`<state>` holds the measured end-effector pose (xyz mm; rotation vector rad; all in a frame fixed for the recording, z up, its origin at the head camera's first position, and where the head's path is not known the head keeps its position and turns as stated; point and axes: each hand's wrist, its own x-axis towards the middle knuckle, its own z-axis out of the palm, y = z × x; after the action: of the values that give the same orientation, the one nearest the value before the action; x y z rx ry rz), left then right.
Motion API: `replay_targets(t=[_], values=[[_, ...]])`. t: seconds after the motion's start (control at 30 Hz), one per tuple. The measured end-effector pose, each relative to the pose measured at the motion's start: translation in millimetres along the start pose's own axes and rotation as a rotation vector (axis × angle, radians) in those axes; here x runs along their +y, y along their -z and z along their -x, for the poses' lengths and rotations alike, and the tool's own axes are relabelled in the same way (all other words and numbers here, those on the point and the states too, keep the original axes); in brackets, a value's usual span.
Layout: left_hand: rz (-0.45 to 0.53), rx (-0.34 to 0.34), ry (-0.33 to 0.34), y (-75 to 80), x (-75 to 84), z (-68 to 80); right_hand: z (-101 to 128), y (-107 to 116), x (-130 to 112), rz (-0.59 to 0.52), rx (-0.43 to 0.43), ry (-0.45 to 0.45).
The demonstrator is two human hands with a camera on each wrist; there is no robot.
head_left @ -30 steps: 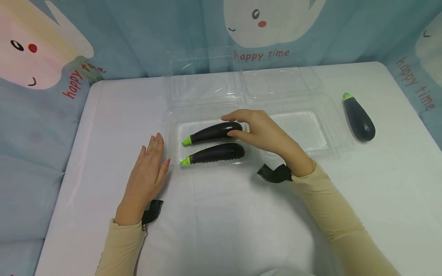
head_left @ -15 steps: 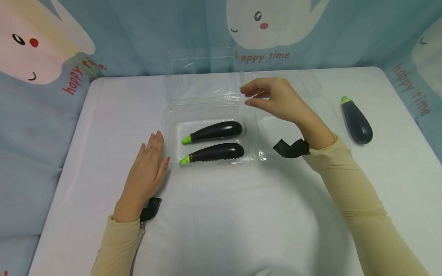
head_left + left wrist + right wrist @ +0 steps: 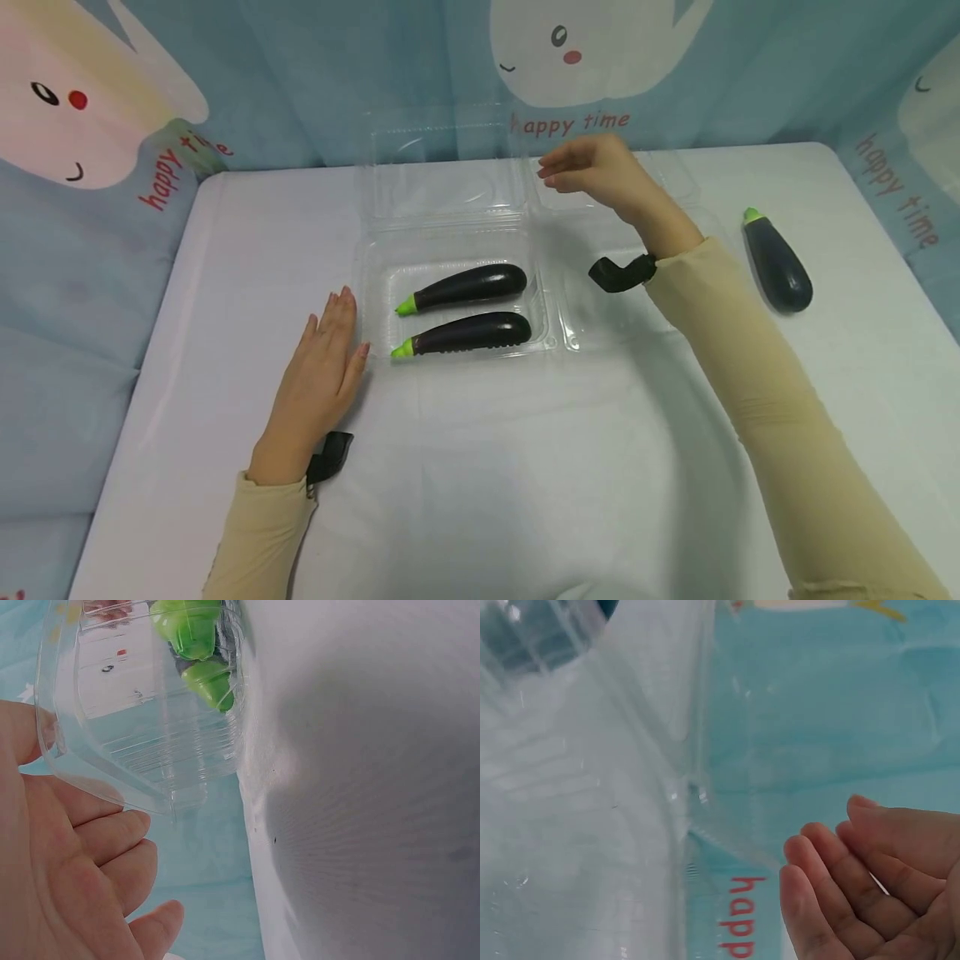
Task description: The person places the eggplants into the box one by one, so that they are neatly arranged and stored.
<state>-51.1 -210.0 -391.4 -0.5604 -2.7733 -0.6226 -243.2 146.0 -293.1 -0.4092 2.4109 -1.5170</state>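
Note:
Two toy-like dark eggplants with green tips lie side by side in the left clear plastic clamshell box [image 3: 378, 250]: the upper eggplant [image 3: 472, 285] and the lower eggplant [image 3: 474, 333]. My left hand [image 3: 315, 375] rests beside this box's left end, fingers extended; in the left wrist view its thumb and fingertips meet the rim, near the green tips [image 3: 187, 628]. Over the raised lid of the right clamshell box [image 3: 567, 321] hovers my right hand [image 3: 603, 171], fingers loosely bent, holding nothing. Its forearm covers part of that box.
A third eggplant [image 3: 780, 265] lies on the white table [image 3: 480, 467], right of the boxes. Both lids stand open at the back, the left lid [image 3: 442, 187] leaning near the blue printed curtain [image 3: 405, 58].
My right hand has left the upper eggplant in the left box and moved up and right, to the right box's lid. The left hand has stayed in place.

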Motion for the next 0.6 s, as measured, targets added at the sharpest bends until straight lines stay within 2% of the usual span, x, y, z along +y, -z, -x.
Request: replay_targets(t=[0.17, 0.6], values=[[0.001, 0.009, -0.005, -1.1, -0.9, 0.0, -18, -4, 10, -0.083, 0.028, -0.086], [-0.006, 0.026, -0.017, -0.4, 0.9, -0.1, -34, -4, 21, -0.122, 0.050, -0.187]])
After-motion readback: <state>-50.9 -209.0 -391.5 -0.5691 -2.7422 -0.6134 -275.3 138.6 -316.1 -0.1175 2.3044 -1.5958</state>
